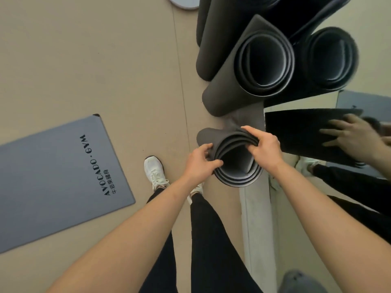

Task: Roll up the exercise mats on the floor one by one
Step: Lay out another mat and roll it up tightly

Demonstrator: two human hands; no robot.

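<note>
A rolled grey exercise mat (237,163) stands on end on the floor next to a mirror wall. My left hand (200,160) grips the left side of its top rim, fingers curled over the layers. My right hand (264,148) pinches the right side of the same rim. Just beyond it, another rolled dark mat (239,70) stands upright, and more dark rolls (204,39) stand behind that. A flat grey mat (57,176) printed AVOCADO GYM lies unrolled on the floor to the left.
The mirror (359,134) on the right reflects my hands and the rolls. A white baseboard (257,225) runs along its foot. My white shoe (154,172) stands between the flat mat and the roll. A round grey disc (182,2) lies at the top edge.
</note>
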